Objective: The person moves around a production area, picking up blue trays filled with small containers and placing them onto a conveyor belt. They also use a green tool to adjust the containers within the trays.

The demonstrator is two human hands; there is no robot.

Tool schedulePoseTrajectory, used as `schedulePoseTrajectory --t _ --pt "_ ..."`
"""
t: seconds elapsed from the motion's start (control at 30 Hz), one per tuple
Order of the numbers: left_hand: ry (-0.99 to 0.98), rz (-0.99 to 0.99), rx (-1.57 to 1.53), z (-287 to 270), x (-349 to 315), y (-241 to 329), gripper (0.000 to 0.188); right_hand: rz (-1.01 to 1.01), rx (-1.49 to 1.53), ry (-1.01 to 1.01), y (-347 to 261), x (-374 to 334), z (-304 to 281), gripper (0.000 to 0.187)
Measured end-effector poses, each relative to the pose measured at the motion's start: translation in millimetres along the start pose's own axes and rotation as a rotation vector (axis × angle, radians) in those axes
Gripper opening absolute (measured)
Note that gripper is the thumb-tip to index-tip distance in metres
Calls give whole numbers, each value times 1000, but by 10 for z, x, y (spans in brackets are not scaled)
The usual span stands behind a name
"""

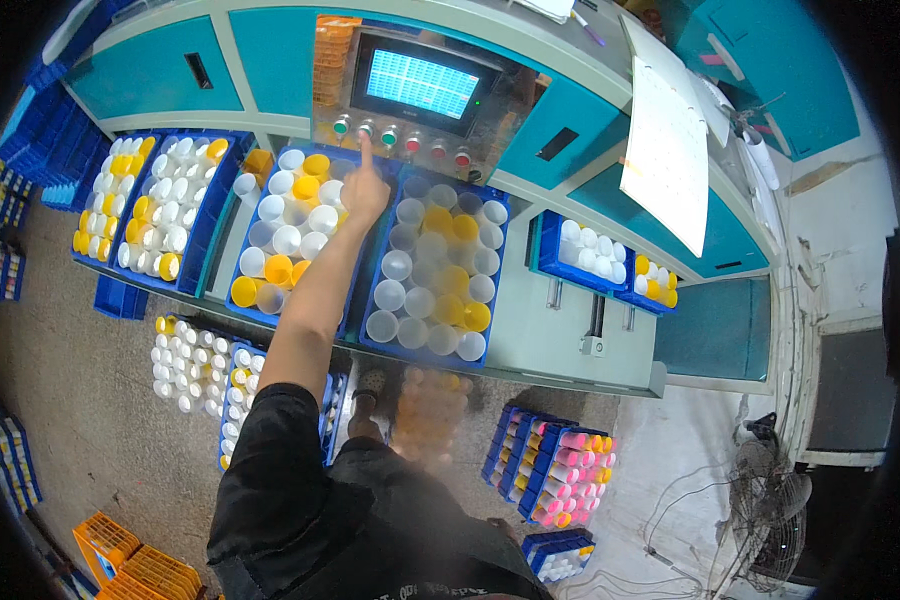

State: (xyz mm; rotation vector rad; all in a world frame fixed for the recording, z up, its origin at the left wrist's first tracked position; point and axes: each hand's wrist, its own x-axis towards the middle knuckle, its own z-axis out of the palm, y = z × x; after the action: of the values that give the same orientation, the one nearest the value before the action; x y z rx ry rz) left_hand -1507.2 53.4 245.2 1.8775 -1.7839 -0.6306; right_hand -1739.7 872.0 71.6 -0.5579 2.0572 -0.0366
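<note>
Nearest the camera, a blurred stack of translucent orange and clear cups (428, 415) stood in front of the person's dark-clothed body; whatever held it was hidden, so the right hand could not be made out and the state of its fingers cannot be told. Above that stack, the left forearm ran up and slightly right, its long axis leading toward the row of round buttons (400, 140). The left hand (364, 190) hovered over the blue trays, just below that row, with the index finger stretched straight up to touch a button near the row's left end and the other fingers curled into the palm. Below the buttons on the counter (530, 300), a blue tray of clear and yellow cups (435, 270) sat right of the hand. Just above the buttons, a lit screen (418, 83) glowed blue.
</note>
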Motion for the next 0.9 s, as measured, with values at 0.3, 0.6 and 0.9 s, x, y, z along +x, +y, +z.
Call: schedulePoseTrajectory --t 0.3,0.6,0.9 --pt "1 240 -296 -568 -405 -332 30 -324 146 113 -469 479 -447 37" --pt "-562 -550 -425 622 -5703 -3221 23 -306 768 -666 891 1136 136 30" --pt "202 -1953 -592 -407 -10447 -4158 17 -641 -841 -486 1907 897 -106 27"
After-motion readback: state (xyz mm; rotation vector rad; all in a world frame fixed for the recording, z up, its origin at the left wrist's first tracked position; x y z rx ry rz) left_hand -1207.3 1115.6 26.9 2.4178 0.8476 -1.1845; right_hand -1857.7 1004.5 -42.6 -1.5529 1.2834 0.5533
